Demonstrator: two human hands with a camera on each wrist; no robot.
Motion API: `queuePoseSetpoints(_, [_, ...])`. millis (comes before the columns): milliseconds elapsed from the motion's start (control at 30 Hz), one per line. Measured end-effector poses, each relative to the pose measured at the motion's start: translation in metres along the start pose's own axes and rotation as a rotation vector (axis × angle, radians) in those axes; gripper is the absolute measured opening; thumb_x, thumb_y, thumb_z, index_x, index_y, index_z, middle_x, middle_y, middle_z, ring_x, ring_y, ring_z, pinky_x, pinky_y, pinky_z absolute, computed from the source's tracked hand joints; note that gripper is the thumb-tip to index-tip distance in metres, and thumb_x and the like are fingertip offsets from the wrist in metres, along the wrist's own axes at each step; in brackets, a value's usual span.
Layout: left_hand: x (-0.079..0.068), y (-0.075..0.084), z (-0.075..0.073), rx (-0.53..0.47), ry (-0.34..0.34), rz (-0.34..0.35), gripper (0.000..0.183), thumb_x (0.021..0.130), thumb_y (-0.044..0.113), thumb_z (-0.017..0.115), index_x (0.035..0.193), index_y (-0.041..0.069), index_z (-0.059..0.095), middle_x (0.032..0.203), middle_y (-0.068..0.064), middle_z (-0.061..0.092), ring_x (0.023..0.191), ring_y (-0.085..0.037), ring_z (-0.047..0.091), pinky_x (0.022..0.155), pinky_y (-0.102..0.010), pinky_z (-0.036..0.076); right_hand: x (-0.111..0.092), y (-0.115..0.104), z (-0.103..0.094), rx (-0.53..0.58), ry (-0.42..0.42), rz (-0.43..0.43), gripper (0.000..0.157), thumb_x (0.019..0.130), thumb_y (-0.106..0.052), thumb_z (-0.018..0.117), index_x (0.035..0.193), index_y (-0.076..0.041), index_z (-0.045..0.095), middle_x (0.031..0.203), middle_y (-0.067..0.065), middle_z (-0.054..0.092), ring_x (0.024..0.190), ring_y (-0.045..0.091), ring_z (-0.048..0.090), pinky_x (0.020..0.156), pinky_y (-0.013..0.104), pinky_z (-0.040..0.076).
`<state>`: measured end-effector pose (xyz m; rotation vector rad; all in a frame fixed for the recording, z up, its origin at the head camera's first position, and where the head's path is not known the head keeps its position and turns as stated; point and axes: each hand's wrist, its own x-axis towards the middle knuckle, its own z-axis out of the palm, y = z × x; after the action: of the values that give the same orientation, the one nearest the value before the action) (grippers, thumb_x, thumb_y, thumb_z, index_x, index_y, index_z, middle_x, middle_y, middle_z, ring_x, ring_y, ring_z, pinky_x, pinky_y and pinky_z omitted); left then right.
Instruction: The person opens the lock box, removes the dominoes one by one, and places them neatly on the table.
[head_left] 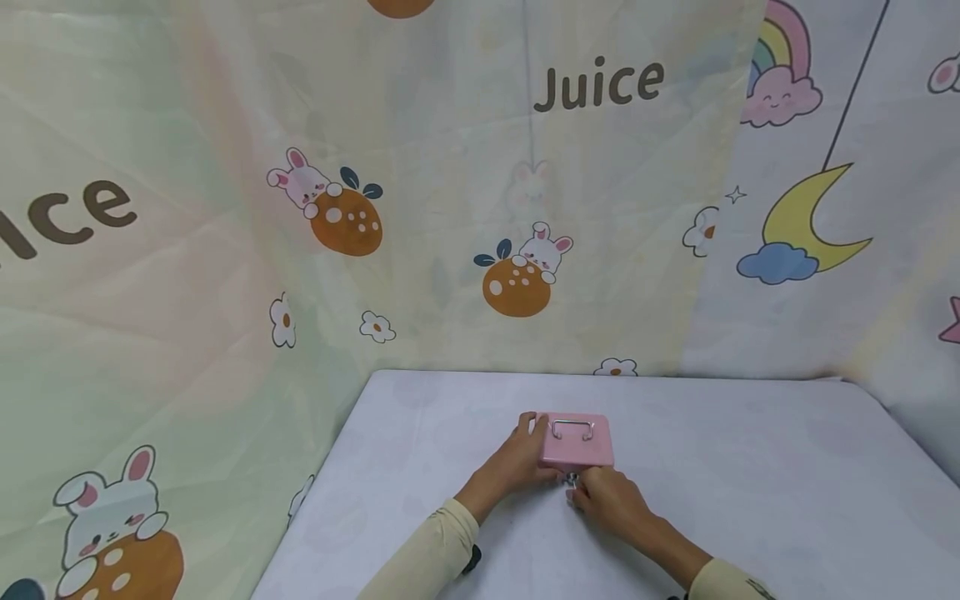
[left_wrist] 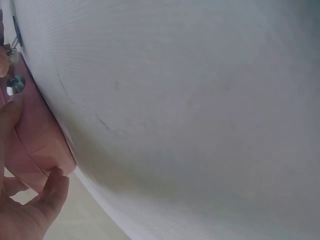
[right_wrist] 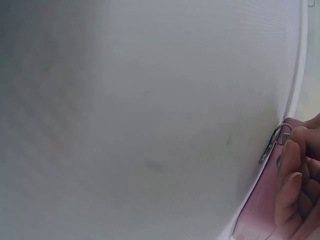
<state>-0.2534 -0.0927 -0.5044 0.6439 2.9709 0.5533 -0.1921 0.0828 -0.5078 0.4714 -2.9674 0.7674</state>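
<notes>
A printed fabric backdrop hangs around me, with the word "Juice" at one o'clock from the middle of the head view, a yellow crescent moon toward three, and bunnies hugging spotted orange fruits. Below it spreads a white tabletop.

On the tabletop, at five o'clock from the middle of my head view, sits a small pink cash box, upright, lid closed, a metal wire handle on top. A round metal lock is set in its front, at the box's six o'clock.

My left hand grips the box from nine o'clock, fingers bent around that end and thumb against the front, just beside the lock. My right hand is at the box's five o'clock, mostly closed, thumb and forefinger pinching a small key at the lock; how deep the key sits I can't tell. It is on a ring, from which a flat metal piece hangs, too unclear to name. My sleeves are cream, reaching in from seven and five o'clock.
</notes>
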Motion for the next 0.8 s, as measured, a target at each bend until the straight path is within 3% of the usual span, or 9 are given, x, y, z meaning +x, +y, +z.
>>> queuePoseSetpoints(800, [-0.0009, 0.0001, 0.0000, -0.025, -0.006, -0.021, 0.102, 0.082, 0.043, 0.081, 0.160, 0.010, 0.023, 0.160, -0.017, 0.028, 0.141, -0.030, 0.046, 0.108, -0.037, 0.047, 0.0064, -0.0046, -0.0016, -0.001, -0.023, -0.009, 0.029, 0.084, -0.014, 0.080, 0.065, -0.015, 0.058, 0.054, -0.009, 0.047, 0.051, 0.005, 0.041, 0.047, 0.020, 0.030])
